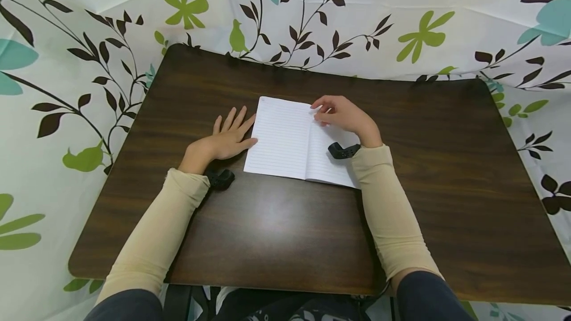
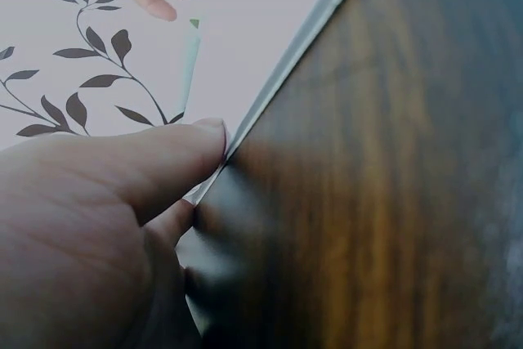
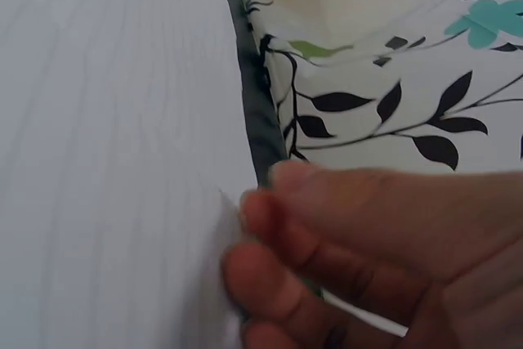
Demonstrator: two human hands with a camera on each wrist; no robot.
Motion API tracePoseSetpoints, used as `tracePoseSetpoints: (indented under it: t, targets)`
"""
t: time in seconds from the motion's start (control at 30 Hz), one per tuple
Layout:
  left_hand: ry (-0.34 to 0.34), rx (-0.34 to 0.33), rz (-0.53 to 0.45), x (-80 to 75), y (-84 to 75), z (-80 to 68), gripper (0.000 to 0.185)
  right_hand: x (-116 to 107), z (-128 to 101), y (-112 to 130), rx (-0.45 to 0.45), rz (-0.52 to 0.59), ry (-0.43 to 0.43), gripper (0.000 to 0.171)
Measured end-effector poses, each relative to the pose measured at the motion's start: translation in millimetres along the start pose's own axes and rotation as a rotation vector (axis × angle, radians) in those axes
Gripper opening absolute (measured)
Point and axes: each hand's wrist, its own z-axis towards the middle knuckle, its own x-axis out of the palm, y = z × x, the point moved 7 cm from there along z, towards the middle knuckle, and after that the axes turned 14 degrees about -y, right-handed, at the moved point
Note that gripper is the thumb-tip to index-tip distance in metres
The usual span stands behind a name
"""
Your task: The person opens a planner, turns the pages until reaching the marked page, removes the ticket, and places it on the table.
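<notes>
An open notebook [image 1: 281, 137] with white ruled pages lies on the dark wooden table. Left of it, my left hand [image 1: 225, 140] rests with its fingers spread and straight. Its thumb [image 2: 192, 153] touches the notebook's left edge in the left wrist view. My right hand [image 1: 343, 115] bends over the top of the right-hand page [image 1: 327, 157], close to the centre fold. In the right wrist view, the curled fingers [image 3: 261, 279] and thumb pinch at the edge of the page [image 3: 122, 153], which bends beside them. The hand hides the page's upper part.
The brown table [image 1: 446, 187] spreads out on both sides of the notebook. A white curtain [image 1: 357, 24] printed with leaves and birds hangs behind its far edge. Black wrist cameras [image 1: 343, 150] sit below both hands.
</notes>
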Motion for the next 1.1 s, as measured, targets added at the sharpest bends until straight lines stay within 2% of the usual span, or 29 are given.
tracePoseSetpoints:
  t: [0.27,0.47,0.77,1.1]
  targets:
    - [-0.009,0.001,-0.009,0.3,1.8,-1.6,0.071,-13,-5,-13,0.039,-0.154,-0.002,0.036]
    - [-0.011,-0.001,-0.008,0.2,2.2,-1.3,0.071,-21,-6,-22,0.051,-0.180,-0.016,0.037]
    - [-0.015,0.011,-0.008,0.0,1.4,-1.3,0.070,-29,-10,-38,0.132,-0.262,-0.010,0.047]
    - [-0.012,0.023,-0.007,0.1,-0.2,-0.3,0.070,-43,-16,-49,0.230,-0.349,-0.083,0.046]
